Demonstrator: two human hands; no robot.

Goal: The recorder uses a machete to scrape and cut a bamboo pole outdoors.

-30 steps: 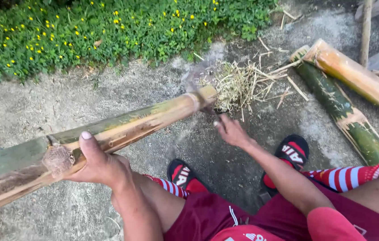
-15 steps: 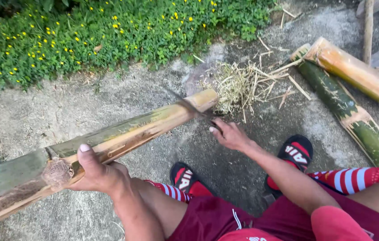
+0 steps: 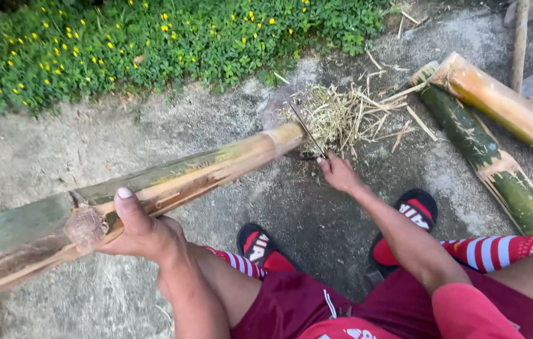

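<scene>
person seated on bare concrete ground (image 3: 216, 116). left hand (image 3: 137, 229) grips a long bamboo pole (image 3: 172, 179) from below, thumb up over it, fingers wrapped around. pole slants across the ground, far end at a pile of dry shavings (image 3: 342, 116). right hand (image 3: 340, 174) closed on the handle of a thin blade (image 3: 307, 130), which rests against the pole's end. two cut bamboo lengths (image 3: 499, 138) lie to the right.
</scene>
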